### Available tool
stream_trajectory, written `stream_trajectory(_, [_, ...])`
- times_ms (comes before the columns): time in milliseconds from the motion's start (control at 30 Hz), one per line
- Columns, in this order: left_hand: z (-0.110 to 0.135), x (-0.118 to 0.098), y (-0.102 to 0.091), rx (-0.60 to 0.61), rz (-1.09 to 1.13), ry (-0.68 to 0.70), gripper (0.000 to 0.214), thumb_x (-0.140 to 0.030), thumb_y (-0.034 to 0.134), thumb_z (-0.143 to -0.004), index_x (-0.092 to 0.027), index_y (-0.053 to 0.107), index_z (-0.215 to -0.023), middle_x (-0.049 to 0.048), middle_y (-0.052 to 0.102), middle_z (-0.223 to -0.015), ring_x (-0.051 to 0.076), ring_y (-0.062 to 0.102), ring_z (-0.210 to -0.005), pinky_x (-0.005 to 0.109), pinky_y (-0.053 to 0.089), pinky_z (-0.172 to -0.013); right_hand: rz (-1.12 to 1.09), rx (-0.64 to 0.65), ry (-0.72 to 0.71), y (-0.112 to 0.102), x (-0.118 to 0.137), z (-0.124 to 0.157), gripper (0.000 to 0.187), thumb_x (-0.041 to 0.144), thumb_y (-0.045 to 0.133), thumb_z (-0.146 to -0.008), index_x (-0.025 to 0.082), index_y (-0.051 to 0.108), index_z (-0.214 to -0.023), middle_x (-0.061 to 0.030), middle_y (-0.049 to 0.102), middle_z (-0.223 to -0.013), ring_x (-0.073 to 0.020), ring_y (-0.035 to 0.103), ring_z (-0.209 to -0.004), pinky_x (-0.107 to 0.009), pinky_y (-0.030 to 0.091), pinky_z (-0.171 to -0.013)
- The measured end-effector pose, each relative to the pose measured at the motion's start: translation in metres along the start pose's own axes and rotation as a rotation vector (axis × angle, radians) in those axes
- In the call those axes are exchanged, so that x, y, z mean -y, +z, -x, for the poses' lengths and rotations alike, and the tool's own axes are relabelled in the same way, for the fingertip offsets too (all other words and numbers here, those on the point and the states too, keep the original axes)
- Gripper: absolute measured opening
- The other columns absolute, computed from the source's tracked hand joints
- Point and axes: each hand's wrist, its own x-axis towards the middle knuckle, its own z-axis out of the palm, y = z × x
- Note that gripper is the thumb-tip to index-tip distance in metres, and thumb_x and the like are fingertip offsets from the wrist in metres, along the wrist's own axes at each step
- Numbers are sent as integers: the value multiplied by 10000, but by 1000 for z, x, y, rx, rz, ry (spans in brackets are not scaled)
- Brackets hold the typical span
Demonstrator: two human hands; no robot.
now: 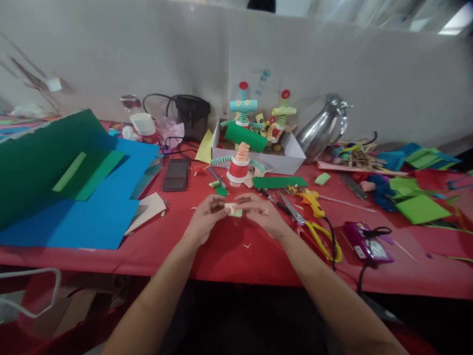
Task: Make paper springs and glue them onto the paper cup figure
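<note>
My left hand [207, 217] and my right hand [262, 213] meet over the red tablecloth [229, 256], fingers pinched together on a small folded strip of pale and green paper [233, 209]. Just beyond them stands a paper robot figure with a red-and-white cup body [238, 170] and springy folded arms. Yellow-handled scissors [318, 231] and a yellow glue gun [312, 199] lie right of my right hand.
Large green [33, 162] and blue [92, 217] paper sheets cover the left. A white box [288, 158] holds more paper figures at the back, beside a metal jug [321, 129]. Paper scraps and green squares [421, 208] crowd the right, with a purple device [365, 244].
</note>
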Motion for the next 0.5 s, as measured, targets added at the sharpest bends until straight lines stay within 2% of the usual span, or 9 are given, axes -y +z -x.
stream_trajectory(67, [-2, 2, -1, 6, -77, 91, 361, -270, 745, -724, -188, 566, -1027, 33, 660, -916, 159, 625, -875, 294, 461, -819, -118, -39, 111, 6, -1, -4, 436, 237, 667, -828, 304, 620, -1256, -62, 597, -1282, -217, 603, -1150, -394, 526, -932])
stream_trajectory(133, [-4, 3, -4, 20, -161, 158, 360, -244, 722, -740, -193, 559, -1056, 47, 662, -960, 175, 630, -908, 316, 468, -843, -93, -60, 174, 11, -2, -8, 522, 297, 749, -775, 264, 602, -1275, -77, 652, -1230, -226, 634, -1104, -405, 517, -939])
stream_trajectory(167, [-5, 5, -5, 31, -197, 184, 354, -229, 712, -744, -194, 561, -1062, 56, 662, -986, 181, 632, -924, 324, 470, -856, -52, -63, 181, 14, -4, -10, 497, 307, 761, -767, 243, 626, -1240, -78, 680, -1188, -226, 649, -1072, -409, 510, -945])
stream_trajectory(367, [-7, 9, -7, 94, -368, 245, 294, -176, 667, -756, -208, 631, -1046, 77, 676, -1055, 206, 639, -969, 360, 464, -916, 253, -133, 76, 17, -6, -11, 273, 249, 740, -790, 227, 698, -1059, -51, 729, -1049, -214, 651, -971, -372, 496, -885])
stream_trajectory(500, [-5, 6, -6, 74, -590, 294, 314, -189, 736, -699, -238, 703, -1008, 77, 697, -1033, 239, 627, -958, 384, 452, -911, 494, -136, 27, 18, -9, -8, 167, 188, 737, -780, 217, 703, -940, -47, 718, -894, -227, 602, -884, -372, 468, -810])
